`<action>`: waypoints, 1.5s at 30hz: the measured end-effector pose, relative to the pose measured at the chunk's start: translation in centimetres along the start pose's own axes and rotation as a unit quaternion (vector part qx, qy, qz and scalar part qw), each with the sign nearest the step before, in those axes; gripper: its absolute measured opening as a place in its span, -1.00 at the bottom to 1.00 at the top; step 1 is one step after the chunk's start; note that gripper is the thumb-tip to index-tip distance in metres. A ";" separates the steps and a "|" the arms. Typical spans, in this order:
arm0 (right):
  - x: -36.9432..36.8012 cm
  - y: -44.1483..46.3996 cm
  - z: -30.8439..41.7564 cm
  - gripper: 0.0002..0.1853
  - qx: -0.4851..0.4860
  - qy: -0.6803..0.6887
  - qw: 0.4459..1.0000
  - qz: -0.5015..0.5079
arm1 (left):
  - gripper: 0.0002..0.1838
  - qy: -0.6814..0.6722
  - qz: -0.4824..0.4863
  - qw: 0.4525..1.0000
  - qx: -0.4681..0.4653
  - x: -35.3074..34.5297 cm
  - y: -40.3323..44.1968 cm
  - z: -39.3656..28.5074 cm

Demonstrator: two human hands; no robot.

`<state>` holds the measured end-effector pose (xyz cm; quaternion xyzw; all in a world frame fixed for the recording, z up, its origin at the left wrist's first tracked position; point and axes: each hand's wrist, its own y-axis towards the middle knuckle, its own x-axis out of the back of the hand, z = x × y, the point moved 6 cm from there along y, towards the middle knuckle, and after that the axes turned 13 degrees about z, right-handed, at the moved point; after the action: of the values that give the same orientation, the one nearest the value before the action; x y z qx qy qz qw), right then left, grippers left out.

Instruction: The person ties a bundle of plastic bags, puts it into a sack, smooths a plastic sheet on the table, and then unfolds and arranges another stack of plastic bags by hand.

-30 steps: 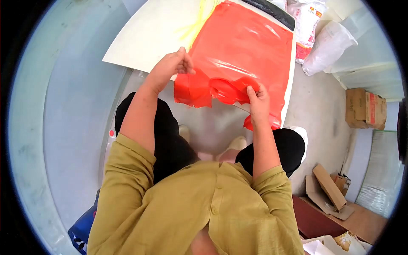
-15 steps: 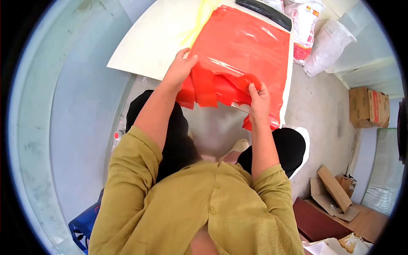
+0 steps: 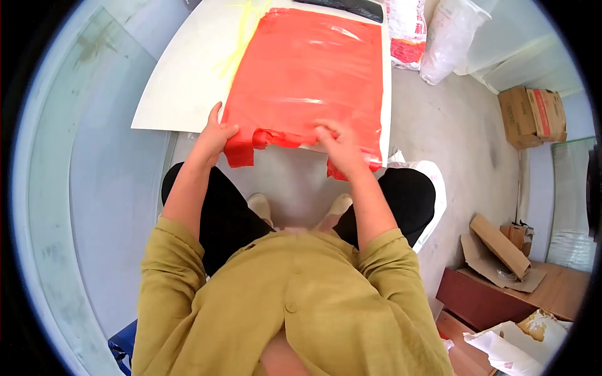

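Red plastic bags (image 3: 310,75) lie in a flat stack on the white board (image 3: 179,81), their cut handle ends hanging over the near edge. My left hand (image 3: 216,136) is at the stack's near left corner, thumb and fingers apart, touching the red plastic. At the near edge, right of the middle, my right hand (image 3: 338,145) has its fingers closed on the red plastic, slightly blurred. Between the hands the top layer's edge is crumpled. Yellow strands (image 3: 241,41) lie along the left side of the stack.
A black folded plastic roll (image 3: 351,7) lies at the board's far edge. White sacks (image 3: 448,37) stand beyond it on the right. Cardboard boxes (image 3: 533,116) are at the far right, and flattened cardboard (image 3: 498,247) rests on a red-brown surface (image 3: 476,297).
The view has shifted, so the board appears further left. My left hand has opened wider at the left corner. My right hand has moved inward, and the lifted red flap now lies flatter.
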<state>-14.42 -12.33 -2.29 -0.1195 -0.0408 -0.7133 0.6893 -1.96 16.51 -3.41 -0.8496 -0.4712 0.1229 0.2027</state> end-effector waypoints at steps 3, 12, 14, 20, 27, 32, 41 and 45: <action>4.9 0.1 0.6 -0.65 0.055 -0.122 0.987 -0.086 | -0.06 -0.001 0.000 0.999 -0.034 -0.2 -0.8 0.8; 7.0 -0.2 3.1 -0.55 0.008 -0.478 0.878 0.014 | -0.10 0.027 -0.009 0.997 -0.075 -1.4 -1.6 0.4; 6.4 -2.1 5.1 -0.56 -0.041 -0.463 0.883 0.056 | -0.12 0.026 -0.015 0.996 -0.086 -1.4 -1.1 0.3; 7.3 -9.2 0.8 -0.66 -0.130 -0.124 0.978 0.106 | -0.17 0.003 -0.032 0.994 -0.104 -0.8 -0.1 1.6; 2.2 -6.7 4.1 -0.50 0.042 -0.369 0.924 0.090 | -0.20 0.009 -0.012 0.995 -0.095 -1.6 -1.7 0.6; -2.9 -4.0 3.1 -0.47 0.146 -0.426 0.888 0.096 | -0.16 0.052 -0.030 0.993 -0.103 -0.6 -2.0 2.0; 1.2 4.1 3.3 -0.47 0.090 -0.506 0.858 0.004 | -0.16 0.085 0.002 0.995 -0.055 -1.5 -4.1 1.2; 1.5 8.4 0.0 -0.46 0.064 -0.543 0.837 0.029 | -0.15 0.037 0.024 0.994 -0.103 -2.1 -3.6 1.7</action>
<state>-6.16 -14.13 -2.80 -0.4442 -0.4511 -0.5095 0.5827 -6.46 16.80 -3.21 -0.8810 -0.4528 0.0474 0.1288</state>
